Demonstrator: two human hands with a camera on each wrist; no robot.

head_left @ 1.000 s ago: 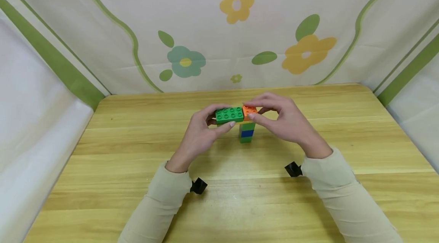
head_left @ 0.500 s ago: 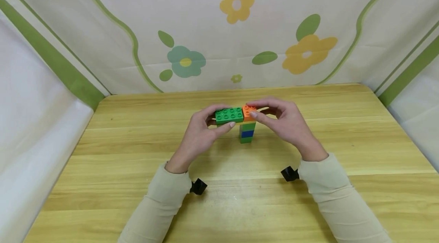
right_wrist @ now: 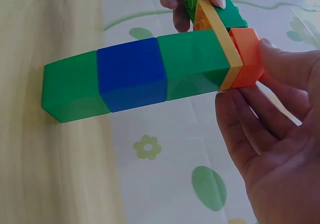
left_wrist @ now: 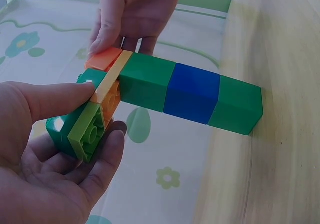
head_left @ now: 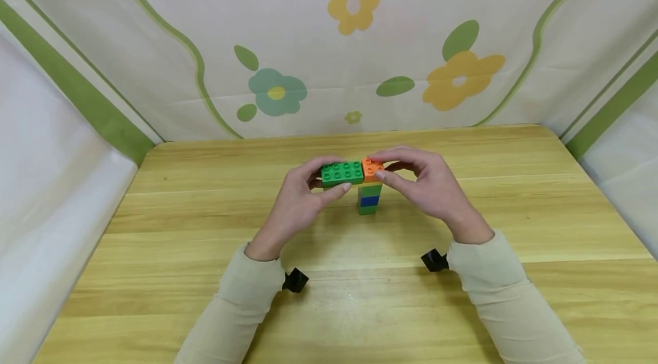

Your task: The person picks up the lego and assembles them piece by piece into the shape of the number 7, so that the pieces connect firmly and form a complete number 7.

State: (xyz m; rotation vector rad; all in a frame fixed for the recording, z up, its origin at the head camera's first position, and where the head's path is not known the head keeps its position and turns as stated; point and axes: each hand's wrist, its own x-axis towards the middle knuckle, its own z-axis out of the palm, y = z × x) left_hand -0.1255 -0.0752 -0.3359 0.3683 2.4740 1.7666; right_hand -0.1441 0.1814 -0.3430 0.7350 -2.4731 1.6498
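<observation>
A toy-brick build stands on the wooden table, its upright column made of a green brick [right_wrist: 75, 86], a blue brick [right_wrist: 132, 75] and another green brick [right_wrist: 195, 63]. A thin yellow-orange plate [left_wrist: 113, 77] crosses the column's top and juts left, with a light green piece [left_wrist: 86, 129] under its outer end. On top sit a studded green brick [head_left: 341, 172] and, to its right, a smaller orange brick [head_left: 369, 171]. My left hand [head_left: 302, 195] grips the overhanging green end between thumb and fingers. My right hand [head_left: 429, 187] pinches the orange brick over the column.
The wooden table [head_left: 349, 307] extends around the build on all sides. Behind it hangs a white curtain [head_left: 319, 44] printed with flowers, and similar cloth closes both sides. Black camera mounts [head_left: 296, 280] stick out from both cuffs.
My right hand has shifted its hold on the orange brick slightly, its thumb a little further right and its wrist nearer the middle. My left hand keeps its place on the green end.
</observation>
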